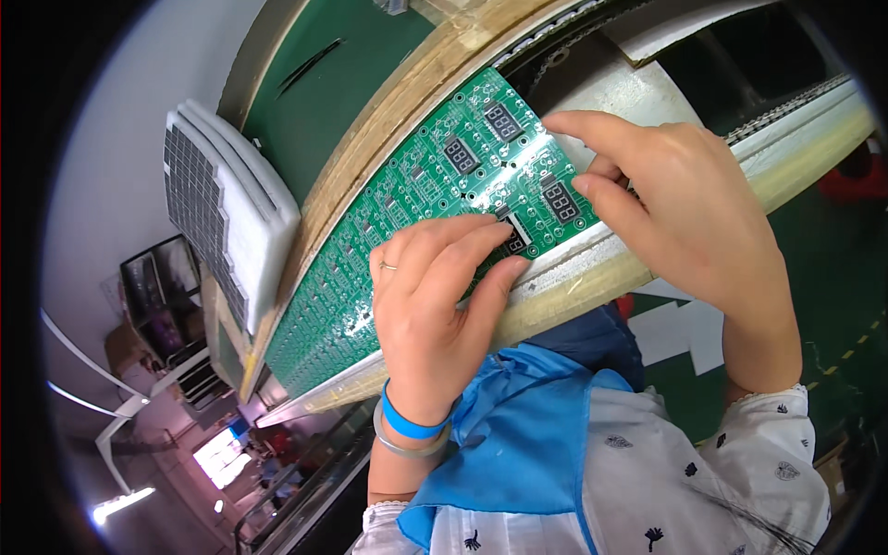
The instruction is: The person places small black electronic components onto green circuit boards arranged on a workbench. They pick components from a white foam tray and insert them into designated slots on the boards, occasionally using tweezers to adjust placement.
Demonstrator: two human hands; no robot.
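head view: your left hand (507, 242) covers part of a small black display (514, 244) at the green circuit board's (407, 185) near edge; you cannot tell whether thumb and fingertips grip it. your right hand's (562, 154) forefinger and thumb stand apart at the board's right edge, but the curled fingers hide any hold. the board's far end is too small to read. wooden ledge (388, 102) and white rail (573, 264) flank it; open room lies rightward.

free room above circuit boards (398, 199), left hand (435, 287) and right hand (671, 194) flanking it, white stack (250, 203) blocking left side
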